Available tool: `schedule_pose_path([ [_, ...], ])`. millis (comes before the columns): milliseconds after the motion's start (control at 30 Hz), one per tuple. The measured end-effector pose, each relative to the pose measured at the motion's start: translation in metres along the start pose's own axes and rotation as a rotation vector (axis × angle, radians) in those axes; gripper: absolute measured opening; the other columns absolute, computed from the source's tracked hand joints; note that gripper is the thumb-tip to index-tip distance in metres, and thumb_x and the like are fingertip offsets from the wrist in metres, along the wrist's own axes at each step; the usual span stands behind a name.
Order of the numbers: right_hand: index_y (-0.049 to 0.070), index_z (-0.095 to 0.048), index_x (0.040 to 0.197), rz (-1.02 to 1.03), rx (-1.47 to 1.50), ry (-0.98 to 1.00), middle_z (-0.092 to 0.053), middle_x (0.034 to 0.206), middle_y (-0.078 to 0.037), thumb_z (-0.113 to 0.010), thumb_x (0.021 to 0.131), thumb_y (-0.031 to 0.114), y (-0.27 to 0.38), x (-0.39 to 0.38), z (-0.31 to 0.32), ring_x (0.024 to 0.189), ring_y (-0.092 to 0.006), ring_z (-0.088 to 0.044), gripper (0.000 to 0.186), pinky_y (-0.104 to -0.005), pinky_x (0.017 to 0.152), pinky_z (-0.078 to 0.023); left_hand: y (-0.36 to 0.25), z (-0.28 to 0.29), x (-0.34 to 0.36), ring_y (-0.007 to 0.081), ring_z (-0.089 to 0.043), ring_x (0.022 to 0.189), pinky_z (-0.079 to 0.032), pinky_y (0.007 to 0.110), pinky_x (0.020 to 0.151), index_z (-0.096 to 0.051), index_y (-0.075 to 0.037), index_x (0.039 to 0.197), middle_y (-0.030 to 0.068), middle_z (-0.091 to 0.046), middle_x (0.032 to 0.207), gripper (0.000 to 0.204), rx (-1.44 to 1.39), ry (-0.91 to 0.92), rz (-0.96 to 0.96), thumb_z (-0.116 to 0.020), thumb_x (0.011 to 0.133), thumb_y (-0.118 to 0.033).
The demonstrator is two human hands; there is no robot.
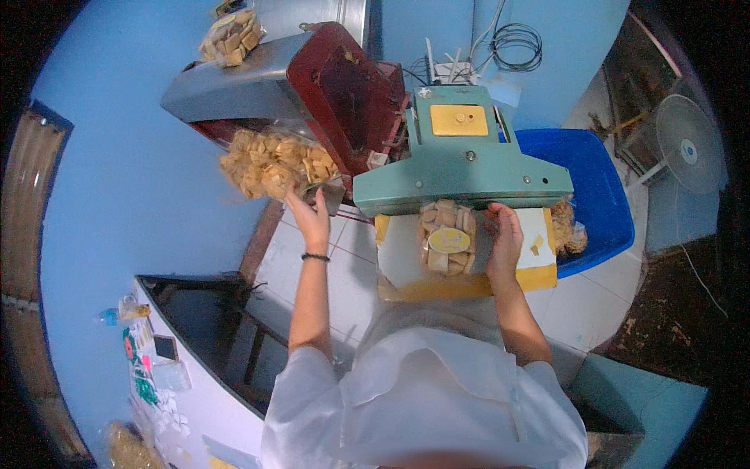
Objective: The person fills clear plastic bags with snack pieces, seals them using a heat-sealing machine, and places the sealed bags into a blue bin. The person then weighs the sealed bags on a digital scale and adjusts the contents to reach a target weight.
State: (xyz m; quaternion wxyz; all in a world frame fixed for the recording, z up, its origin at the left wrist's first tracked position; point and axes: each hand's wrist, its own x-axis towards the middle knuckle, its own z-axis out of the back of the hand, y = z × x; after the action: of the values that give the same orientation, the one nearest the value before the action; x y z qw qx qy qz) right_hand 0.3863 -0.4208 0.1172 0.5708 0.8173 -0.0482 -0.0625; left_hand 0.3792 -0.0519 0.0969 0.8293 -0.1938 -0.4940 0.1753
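Left hand [310,217], thumb and fingers apart, at heaped snack bags [269,160]; labelled bag [447,262] on white board [401,266], green sealer [469,178] blocking its far end; right hand [504,238] alongside, grip unclear; blue bin [613,199]; fan [689,133]

Moderate, diffuse light casts soft shadows on the floor [353,244] — edges bend toward dark, grainy corners.

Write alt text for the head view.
Person's right hand beside a clear plastic bag of tan pieces on a white, yellow-edged board, in front of a green metal machine; left hand by similar filled bags. A blue plastic bin stands at right.
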Motion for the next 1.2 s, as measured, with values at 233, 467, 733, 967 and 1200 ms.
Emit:
schedule_pose_path([
  [233,0.007,-0.063,0.111,0.057,-0.045,-0.026,-0.063,0.112,-0.003,-0.05,0.103,0.028,0.017,0.009,0.021,0.1,-0.0147,-0.06,0.026,-0.0296,0.084,-0.047,0.044,-0.03,0.058,0.043,-0.063,0.088,-0.05,0.047,0.076,-0.061,0.001,0.096,0.0243,-0.065,0.092,0.02,0.103,0.488,0.06,-0.063,0.092,-0.019],
  [467,0.004,-0.064,0.106,0.248,-0.282,0.038,-0.063,0.107,-0.004,-0.053,0.102,0.019,0.045,-0.014,0.023,0.098,-0.0134,-0.06,0.019,-0.0269,0.083,-0.047,-0.029,0.021,0.119,0.0403,-0.063,0.079,-0.049,0.044,0.069,-0.062,0.001,0.089,0.0228,-0.065,0.085,0.019,0.07,0.212,-0.077,-0.06,0.095,-0.017],
  [733,0.005,-0.063,0.111,0.673,-0.874,0.349,-0.06,0.115,-0.014,-0.069,0.087,0.02,0.067,-0.064,-0.021,0.104,-0.031,-0.06,0.029,-0.0386,0.088,-0.048,-0.058,0.152,0.082,0.0074,-0.045,0.058,-0.036,0.023,0.054,-0.061,-0.001,0.088,0.0013,-0.053,0.067,0.019,-0.353,0.273,0.156,-0.059,0.098,-0.017],
  [967,0.008,-0.057,0.125,0.78,-1.255,0.452,-0.047,0.136,-0.017,-0.076,0.079,0.038,0.061,-0.09,-0.058,0.125,-0.0356,-0.048,0.058,-0.05,0.096,-0.041,-0.07,0.211,0.019,0.0018,-0.044,0.055,-0.033,0.018,0.049,-0.062,-0.003,0.088,-0.0048,-0.052,0.066,0.02,-0.618,0.298,0.412,-0.057,0.1,-0.018],
  [1200,0.017,-0.047,0.141,0.647,-1.531,0.279,-0.038,0.145,-0.025,-0.081,0.07,0.047,0.067,-0.103,-0.076,0.124,-0.047,-0.046,0.085,-0.0539,0.09,-0.046,-0.058,0.237,-0.001,0.0009,-0.041,0.056,-0.031,0.018,0.05,-0.063,-0.002,0.09,-0.0062,-0.049,0.066,0.017,-0.555,0.308,0.31,-0.057,0.1,-0.014],
])
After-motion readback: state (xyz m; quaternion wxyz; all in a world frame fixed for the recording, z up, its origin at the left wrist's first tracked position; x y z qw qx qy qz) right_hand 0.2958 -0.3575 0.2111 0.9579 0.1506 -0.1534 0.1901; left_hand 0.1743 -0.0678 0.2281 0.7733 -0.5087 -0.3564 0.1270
